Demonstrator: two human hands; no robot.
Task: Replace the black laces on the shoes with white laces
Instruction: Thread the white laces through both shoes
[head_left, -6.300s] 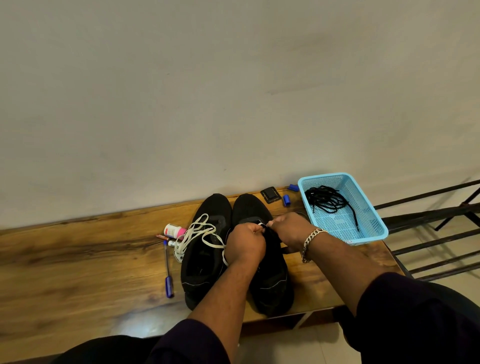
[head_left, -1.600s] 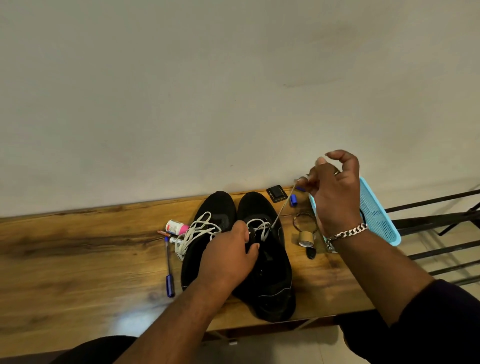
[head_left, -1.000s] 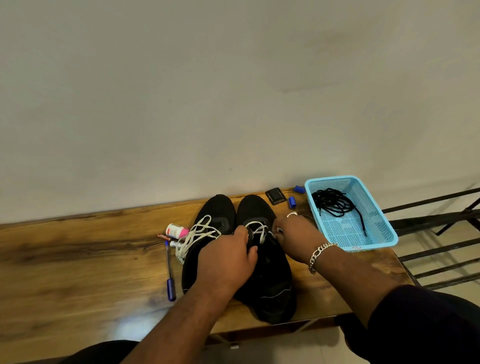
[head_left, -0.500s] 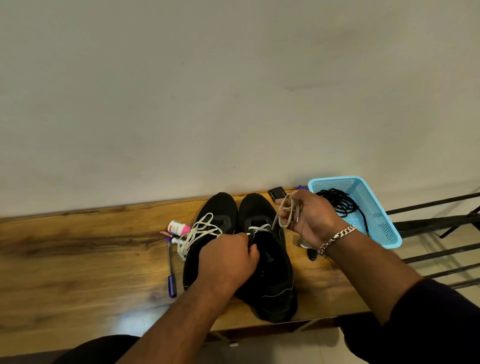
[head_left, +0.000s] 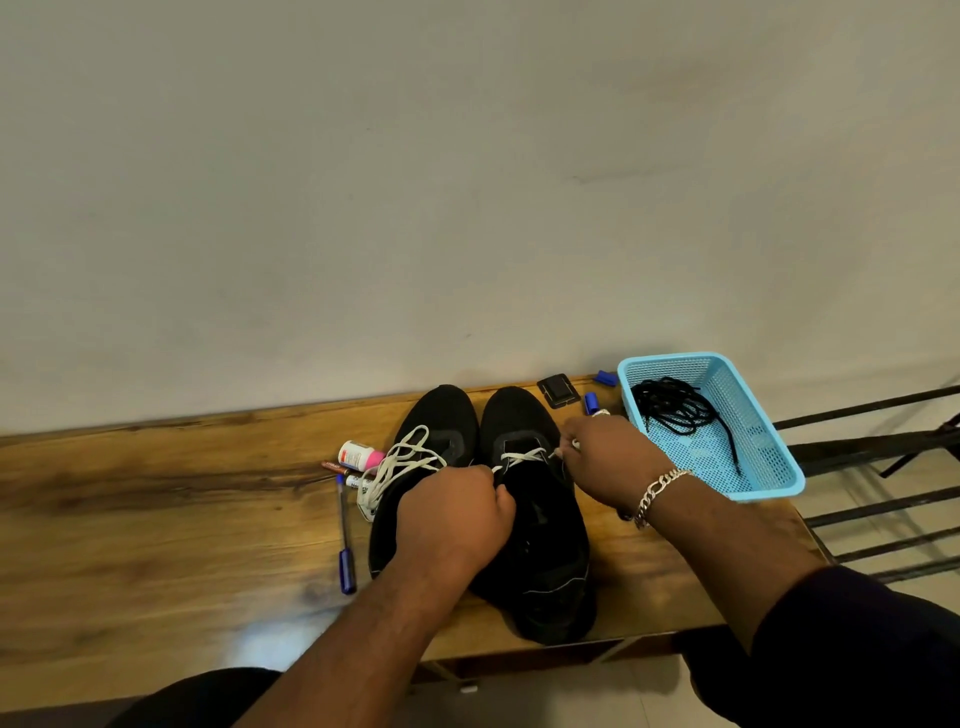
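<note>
A long wooden worktop (head_left: 156, 519) with dark grain is seen from the head camera, set against a plain pale wall (head_left: 467, 182). Two black shoes (head_left: 540, 561) are stood side by side near its middle, toes toward the wall. The left hand (head_left: 454, 519) is curled over the gap between the shoes, and a strand of white lace (head_left: 522, 457) is pinched at its fingertips. The other end of that lace is pinched by the right hand (head_left: 608, 462), just beside the right shoe's eyelets; a silver bracelet (head_left: 657, 493) is worn on that wrist. A loose tangle of white lace (head_left: 400, 465) is draped over the left shoe. The black laces (head_left: 675, 408) are piled in a light blue basket (head_left: 769, 467) at the worktop's right end. A blue pen (head_left: 345, 540) and a small pink-and-white bottle (head_left: 358, 455) are laid left of the shoes. Dark metal bars (head_left: 883, 457) are seen beyond the basket.
</note>
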